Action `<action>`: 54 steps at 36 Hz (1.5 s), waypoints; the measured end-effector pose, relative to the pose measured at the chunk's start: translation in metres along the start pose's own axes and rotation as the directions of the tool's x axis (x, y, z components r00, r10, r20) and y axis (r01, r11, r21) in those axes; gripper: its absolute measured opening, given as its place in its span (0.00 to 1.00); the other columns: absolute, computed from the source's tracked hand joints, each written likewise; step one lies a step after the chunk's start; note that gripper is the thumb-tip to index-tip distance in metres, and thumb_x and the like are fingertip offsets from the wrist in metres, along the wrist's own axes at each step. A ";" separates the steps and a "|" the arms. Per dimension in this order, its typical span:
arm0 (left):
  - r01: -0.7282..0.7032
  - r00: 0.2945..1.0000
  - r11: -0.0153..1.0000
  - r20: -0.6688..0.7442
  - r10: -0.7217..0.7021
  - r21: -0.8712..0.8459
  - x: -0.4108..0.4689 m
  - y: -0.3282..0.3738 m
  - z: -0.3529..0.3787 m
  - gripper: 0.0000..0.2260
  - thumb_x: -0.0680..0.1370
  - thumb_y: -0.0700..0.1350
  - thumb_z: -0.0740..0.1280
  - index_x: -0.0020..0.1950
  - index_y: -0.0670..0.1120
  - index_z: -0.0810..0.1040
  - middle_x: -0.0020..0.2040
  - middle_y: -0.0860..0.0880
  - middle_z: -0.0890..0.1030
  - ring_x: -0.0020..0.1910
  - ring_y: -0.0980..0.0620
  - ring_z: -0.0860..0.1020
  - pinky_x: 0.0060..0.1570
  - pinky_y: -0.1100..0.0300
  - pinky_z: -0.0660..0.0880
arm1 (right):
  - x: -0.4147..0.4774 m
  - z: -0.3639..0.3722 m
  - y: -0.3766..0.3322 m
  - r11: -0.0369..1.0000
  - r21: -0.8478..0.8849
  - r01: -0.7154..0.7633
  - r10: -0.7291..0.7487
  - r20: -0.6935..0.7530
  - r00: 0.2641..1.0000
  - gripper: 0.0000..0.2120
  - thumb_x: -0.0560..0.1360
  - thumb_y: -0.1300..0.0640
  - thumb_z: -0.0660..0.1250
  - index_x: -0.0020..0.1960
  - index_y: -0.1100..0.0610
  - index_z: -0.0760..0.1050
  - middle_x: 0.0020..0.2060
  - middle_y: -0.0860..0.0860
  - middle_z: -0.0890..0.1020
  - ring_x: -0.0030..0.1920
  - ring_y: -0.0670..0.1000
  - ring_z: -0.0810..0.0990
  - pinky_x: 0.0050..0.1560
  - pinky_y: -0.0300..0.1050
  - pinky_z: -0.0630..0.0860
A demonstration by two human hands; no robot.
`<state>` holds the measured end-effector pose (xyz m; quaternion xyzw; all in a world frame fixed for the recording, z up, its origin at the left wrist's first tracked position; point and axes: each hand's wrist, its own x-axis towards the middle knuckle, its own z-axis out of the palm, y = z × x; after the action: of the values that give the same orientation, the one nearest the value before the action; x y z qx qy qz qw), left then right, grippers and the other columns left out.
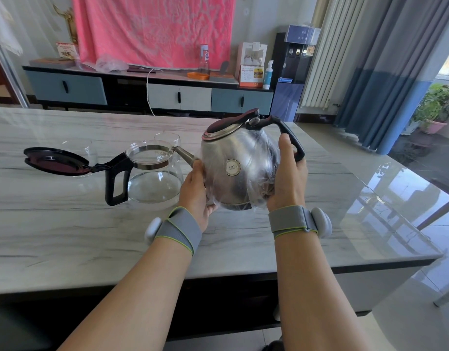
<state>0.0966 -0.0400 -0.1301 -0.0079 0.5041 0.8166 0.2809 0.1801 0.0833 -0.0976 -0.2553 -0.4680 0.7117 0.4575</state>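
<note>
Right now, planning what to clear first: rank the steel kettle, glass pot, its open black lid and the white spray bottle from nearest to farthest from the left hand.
1. Steel kettle, held by the left hand.
2. Glass pot, just to its left.
3. Open black lid, farther left on the table.
4. White spray bottle, back on the sideboard.
</note>
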 end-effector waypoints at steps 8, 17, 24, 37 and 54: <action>-0.003 1.000 1.000 0.004 0.003 0.006 -0.001 0.000 0.000 0.13 0.81 0.63 0.60 0.55 0.57 0.78 0.57 0.52 0.82 0.54 0.50 0.80 0.58 0.43 0.76 | 0.000 0.000 -0.001 1.000 -0.005 -0.005 0.005 0.002 1.000 0.16 0.70 0.38 0.74 0.48 0.48 0.78 0.48 0.47 0.80 0.53 0.51 0.81 0.70 0.63 0.78; 0.000 1.000 1.000 0.002 0.000 0.000 0.000 0.000 0.000 0.16 0.81 0.64 0.61 0.60 0.57 0.77 0.59 0.51 0.82 0.58 0.48 0.79 0.64 0.38 0.74 | -0.004 0.002 -0.003 1.000 -0.026 -0.016 0.016 -0.001 1.000 0.17 0.70 0.37 0.74 0.51 0.48 0.79 0.49 0.48 0.81 0.55 0.52 0.82 0.68 0.63 0.78; 0.003 1.000 1.000 0.003 -0.003 -0.001 -0.001 0.001 0.000 0.16 0.81 0.64 0.61 0.61 0.57 0.77 0.60 0.51 0.82 0.58 0.48 0.79 0.64 0.38 0.74 | -0.006 0.002 -0.004 1.000 -0.011 -0.014 0.014 -0.012 1.000 0.14 0.72 0.38 0.74 0.50 0.46 0.79 0.51 0.47 0.82 0.64 0.57 0.82 0.70 0.61 0.78; -0.010 1.000 1.000 0.009 0.009 0.023 0.003 -0.001 -0.001 0.14 0.81 0.64 0.60 0.54 0.56 0.78 0.55 0.52 0.82 0.56 0.49 0.79 0.63 0.39 0.75 | -0.001 0.000 -0.001 1.000 -0.017 0.006 -0.006 -0.007 1.000 0.15 0.73 0.39 0.74 0.47 0.49 0.76 0.45 0.46 0.78 0.50 0.50 0.78 0.67 0.55 0.78; -0.002 1.000 1.000 0.017 0.002 0.019 0.002 -0.001 -0.002 0.14 0.81 0.64 0.61 0.56 0.57 0.78 0.58 0.52 0.82 0.56 0.49 0.79 0.64 0.38 0.74 | -0.004 0.001 -0.004 1.000 -0.021 0.013 -0.013 -0.010 1.000 0.17 0.73 0.38 0.74 0.50 0.50 0.77 0.48 0.47 0.79 0.52 0.50 0.79 0.69 0.61 0.78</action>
<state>0.0945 -0.0405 -0.1325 0.0022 0.5096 0.8121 0.2844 0.1828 0.0797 -0.0942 -0.2606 -0.4749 0.7025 0.4616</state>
